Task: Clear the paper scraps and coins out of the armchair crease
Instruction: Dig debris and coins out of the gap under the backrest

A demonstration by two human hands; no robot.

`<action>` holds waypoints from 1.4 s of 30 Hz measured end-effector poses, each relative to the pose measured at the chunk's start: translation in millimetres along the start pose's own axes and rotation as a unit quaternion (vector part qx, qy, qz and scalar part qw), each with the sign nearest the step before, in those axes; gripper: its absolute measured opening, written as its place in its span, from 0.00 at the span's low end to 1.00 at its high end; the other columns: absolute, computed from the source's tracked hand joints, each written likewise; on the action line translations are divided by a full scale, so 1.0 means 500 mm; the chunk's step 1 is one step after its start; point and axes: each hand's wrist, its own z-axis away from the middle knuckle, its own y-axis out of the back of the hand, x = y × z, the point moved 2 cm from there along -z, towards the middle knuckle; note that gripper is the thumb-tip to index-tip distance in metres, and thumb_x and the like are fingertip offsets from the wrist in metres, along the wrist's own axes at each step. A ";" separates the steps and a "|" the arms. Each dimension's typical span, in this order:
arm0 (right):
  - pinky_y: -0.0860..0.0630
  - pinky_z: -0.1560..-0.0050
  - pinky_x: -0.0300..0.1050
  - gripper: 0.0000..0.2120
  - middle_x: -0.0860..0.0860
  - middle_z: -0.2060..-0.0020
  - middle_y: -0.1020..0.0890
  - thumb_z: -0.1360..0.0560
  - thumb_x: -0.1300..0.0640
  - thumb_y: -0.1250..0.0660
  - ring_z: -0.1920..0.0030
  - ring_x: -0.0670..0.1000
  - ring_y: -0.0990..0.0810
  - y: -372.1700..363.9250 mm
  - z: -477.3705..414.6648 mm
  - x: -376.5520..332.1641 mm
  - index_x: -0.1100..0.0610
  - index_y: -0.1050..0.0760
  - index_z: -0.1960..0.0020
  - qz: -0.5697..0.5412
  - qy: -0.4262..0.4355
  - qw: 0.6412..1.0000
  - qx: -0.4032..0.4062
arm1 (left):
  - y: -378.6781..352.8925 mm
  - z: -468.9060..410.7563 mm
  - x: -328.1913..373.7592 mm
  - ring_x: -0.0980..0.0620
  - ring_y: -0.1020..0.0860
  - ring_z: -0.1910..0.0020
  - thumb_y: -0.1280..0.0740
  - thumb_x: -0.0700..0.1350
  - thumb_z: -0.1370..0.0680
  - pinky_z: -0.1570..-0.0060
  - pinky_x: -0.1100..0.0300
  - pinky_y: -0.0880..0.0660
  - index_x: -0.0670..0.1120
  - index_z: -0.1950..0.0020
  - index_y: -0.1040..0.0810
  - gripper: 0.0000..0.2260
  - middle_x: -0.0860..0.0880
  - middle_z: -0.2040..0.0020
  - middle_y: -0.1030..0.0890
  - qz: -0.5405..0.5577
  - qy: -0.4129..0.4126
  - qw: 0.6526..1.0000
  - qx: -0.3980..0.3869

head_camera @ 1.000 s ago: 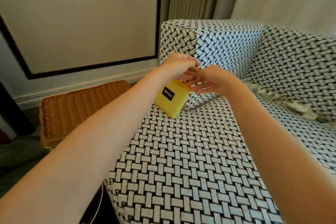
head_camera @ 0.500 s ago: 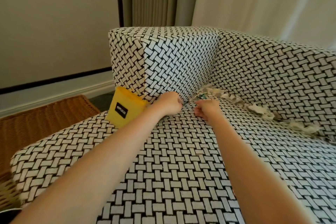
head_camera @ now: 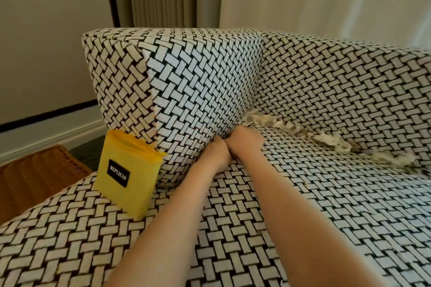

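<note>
In armchair crease [head_camera: 177,177] | left hand [head_camera: 217,157], right hand [head_camera: 245,144]: fingers hidden, grip unclear | scraps [head_camera: 326,140] rightward

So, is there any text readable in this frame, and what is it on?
"REPLICAS": white letters on the black label of the yellow pouch, which leans against the armrest. It is slightly blurred, so the first letter is uncertain.
Nothing else in view carries text.
</note>
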 end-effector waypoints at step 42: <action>0.28 0.59 0.43 0.17 0.56 0.49 0.20 0.27 0.52 0.37 0.56 0.54 0.24 0.017 -0.088 -0.013 0.60 0.26 0.43 0.039 0.032 0.931 -0.362 | 0.007 -0.041 0.024 0.49 0.40 0.27 0.40 0.45 0.22 0.29 0.59 0.46 0.46 0.26 0.40 0.24 0.48 0.27 0.37 0.220 0.182 0.952 -0.109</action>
